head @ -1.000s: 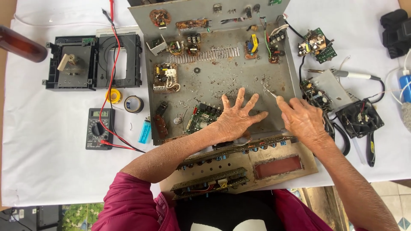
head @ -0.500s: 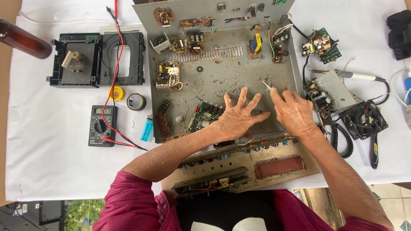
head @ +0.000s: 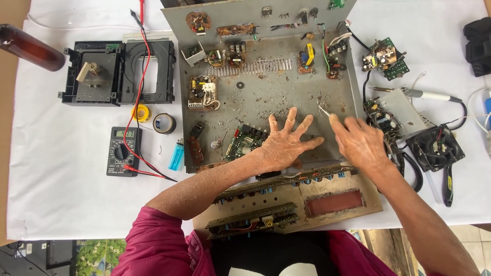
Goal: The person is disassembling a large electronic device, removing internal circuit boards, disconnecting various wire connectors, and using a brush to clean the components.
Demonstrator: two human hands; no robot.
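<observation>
Nearest me: the detached front panel with its long circuit boards lies flat at the table edge, just below both hands. My left hand is flat on the floor of the grey metal chassis, fingers spread wide, holding nothing, just pressing down; its heel sits beside a small green circuit board. My right hand is loosely curled and pinches a thin metal tool, tip pointing up-left onto the chassis floor near the left fingertips. Can't tell exactly what the tool is. Right of that hand: a black fan, then a soldering iron. Left of the chassis: blue lighter, multimeter with red lead, tape roll. Farther: open black disc drive, brown bottle at far left.
</observation>
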